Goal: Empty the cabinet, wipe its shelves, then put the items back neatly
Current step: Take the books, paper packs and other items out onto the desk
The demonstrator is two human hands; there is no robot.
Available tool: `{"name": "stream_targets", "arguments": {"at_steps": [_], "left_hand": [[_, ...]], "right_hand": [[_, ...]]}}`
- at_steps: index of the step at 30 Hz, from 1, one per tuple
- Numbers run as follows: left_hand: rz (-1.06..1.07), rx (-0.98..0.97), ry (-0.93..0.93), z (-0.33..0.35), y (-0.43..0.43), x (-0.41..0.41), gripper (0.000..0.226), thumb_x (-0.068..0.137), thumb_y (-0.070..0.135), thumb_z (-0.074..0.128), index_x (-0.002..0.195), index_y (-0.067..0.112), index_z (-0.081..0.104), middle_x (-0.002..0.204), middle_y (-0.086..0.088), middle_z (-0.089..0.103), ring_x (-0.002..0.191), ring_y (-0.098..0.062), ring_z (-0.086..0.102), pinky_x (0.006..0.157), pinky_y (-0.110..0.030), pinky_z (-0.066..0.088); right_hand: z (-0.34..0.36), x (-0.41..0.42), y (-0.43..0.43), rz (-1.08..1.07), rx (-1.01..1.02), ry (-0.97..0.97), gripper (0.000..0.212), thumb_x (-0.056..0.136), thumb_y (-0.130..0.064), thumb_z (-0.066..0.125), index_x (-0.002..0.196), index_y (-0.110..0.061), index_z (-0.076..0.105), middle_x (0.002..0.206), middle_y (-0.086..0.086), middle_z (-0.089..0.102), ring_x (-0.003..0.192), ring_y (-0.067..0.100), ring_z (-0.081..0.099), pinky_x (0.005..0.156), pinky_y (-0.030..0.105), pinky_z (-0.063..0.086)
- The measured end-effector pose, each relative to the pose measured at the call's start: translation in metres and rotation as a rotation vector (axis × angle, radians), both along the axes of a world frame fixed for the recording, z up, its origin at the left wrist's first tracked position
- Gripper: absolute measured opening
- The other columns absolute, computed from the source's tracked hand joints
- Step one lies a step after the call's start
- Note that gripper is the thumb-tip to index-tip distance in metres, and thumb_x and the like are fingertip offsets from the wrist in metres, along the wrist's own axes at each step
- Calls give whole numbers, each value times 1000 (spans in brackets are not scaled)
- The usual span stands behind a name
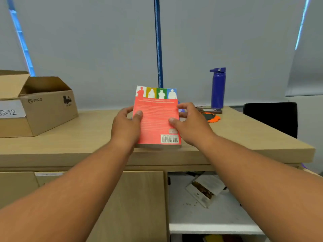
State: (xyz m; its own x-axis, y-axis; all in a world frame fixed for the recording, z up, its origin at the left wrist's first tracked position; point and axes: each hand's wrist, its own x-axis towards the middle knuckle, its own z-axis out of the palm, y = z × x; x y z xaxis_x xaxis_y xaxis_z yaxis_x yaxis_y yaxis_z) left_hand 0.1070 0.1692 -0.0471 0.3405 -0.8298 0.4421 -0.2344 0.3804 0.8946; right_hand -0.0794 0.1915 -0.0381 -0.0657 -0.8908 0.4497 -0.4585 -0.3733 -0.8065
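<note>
We see a wood cabinet [157, 154], right door open, white shelf [209, 215] w/ one book [204, 193] lying tilted on it. Cardboard box [43, 105] on top at left, blue bottle [218, 88] back right. Red book [157, 119] mid-top, prob resting on countertop. Left hand [127, 126] & right hand [190, 123] clamp its side edges, thumbs on cover.

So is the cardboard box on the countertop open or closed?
Open. The cardboard box sits on the countertop with its top flaps raised, and its inner walls show. Whether anything is inside cannot be told.
</note>
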Motion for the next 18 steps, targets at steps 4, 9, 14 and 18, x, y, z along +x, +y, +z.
{"name": "stream_targets", "arguments": {"at_steps": [4,9,14,18], "left_hand": [[162,163,-217,3,-41,28,32,99,39,57,130,32,61,126,2,66,111,-25,63,102,-43,49],[-7,227,-170,-25,-57,54,33,94,44,60,120,29,73,125,8,67,113,-17,61,100,-31,44],[-285,173,-273,-27,-39,63,60,75,62,78,127,34,68,126,14,63,114,-8,61,101,-28,44],[-37,141,-409,-29,-35,56,52,82,43,80,131,32,65,134,6,59,122,-14,56,100,-25,42]], "right_hand": [[-13,17,-26,128,106,186,53,93,-50,65,141,-34,50,143,-12,53,113,6,56,76,16,42],[-43,18,-35,126,139,461,76,89,-55,66,154,-46,26,152,-12,45,133,12,47,98,26,40],[-44,26,-40,47,92,490,72,91,-63,58,154,-47,26,154,-9,43,134,15,46,103,33,41],[-47,29,-43,-19,113,566,55,101,-51,45,153,-47,27,147,-7,51,128,19,51,95,35,44]]}}
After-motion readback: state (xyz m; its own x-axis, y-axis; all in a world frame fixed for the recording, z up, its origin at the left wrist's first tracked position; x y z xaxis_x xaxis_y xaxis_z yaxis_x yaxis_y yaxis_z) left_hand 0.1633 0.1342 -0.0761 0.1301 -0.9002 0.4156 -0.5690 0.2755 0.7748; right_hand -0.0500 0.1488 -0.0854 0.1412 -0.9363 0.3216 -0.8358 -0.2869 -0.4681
